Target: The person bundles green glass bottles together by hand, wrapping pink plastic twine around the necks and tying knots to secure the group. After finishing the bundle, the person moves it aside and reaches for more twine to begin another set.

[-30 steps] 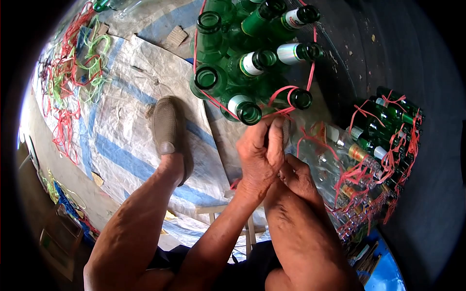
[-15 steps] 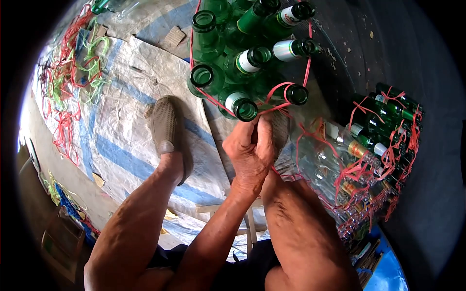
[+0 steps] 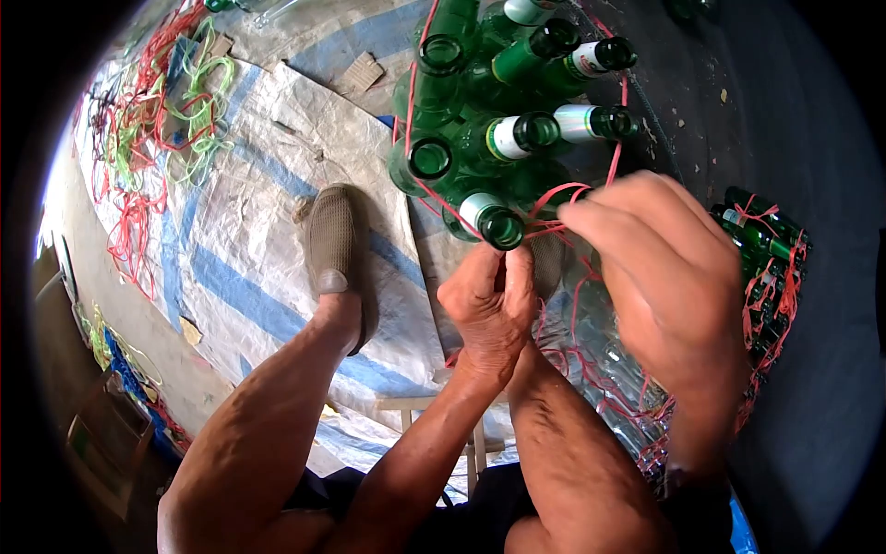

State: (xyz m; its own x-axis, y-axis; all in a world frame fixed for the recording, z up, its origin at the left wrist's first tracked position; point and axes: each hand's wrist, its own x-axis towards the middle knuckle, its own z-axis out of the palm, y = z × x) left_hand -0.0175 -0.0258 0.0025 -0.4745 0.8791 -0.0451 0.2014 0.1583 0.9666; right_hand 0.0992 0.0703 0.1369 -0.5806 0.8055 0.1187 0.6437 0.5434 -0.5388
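Observation:
A cluster of green glass bottles [image 3: 503, 143] stands upright before my feet, with red plastic twine [image 3: 411, 102] looped around its necks. My left hand [image 3: 489, 309] is closed in a pinch on the twine just below the nearest bottle's mouth; its fingertips are partly hidden. To the right, my right hand [image 3: 678, 268] is slightly blurred, its fingers curled together at a loop of the same twine beside the front bottle. That hand covers the neck of the right front bottle.
Tied bundles of bottles [image 3: 766, 226] lie at the right, partly behind my right arm. Loose red and green twine [image 3: 152, 120] is heaped at the left on a white and blue woven sheet [image 3: 249, 212]. My left shoe [image 3: 337, 231] rests on the sheet; a cardboard scrap [image 3: 365, 70] lies beyond.
My right hand has come into view from the right and reached the twine at the front bottle. My left hand keeps its pinch. The view has shifted a little, moving the bottles rightward.

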